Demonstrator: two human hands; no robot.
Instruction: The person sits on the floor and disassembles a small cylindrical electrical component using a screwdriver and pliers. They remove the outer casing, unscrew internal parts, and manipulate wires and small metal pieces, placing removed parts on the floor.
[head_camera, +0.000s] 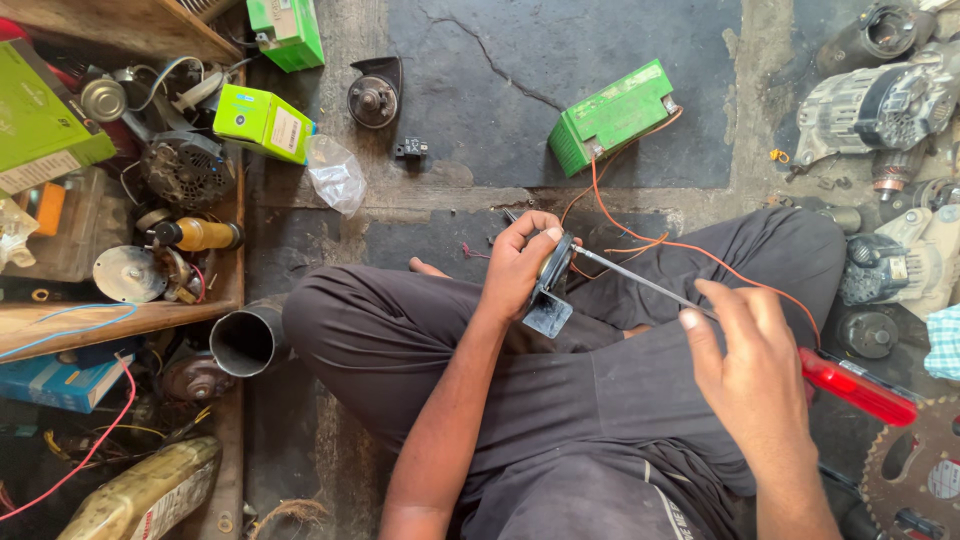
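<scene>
In the middle of the frame, the left hand is closed around a small round black horn, holding it over the lap. The right hand, at lower right, grips a screwdriver with a red handle, and its thin tip touches the horn. A green battery sits on the floor above, with orange wires running down.

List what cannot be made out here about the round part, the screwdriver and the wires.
- Head view: the face of the round black horn-like part is covered by the left hand.
- Where the tip of the red-handled screwdriver meets the part is too small to tell.
- Right hand hides part of the shaft.
- The ends of the orange wires from the green box-shaped battery vanish behind the part.
</scene>
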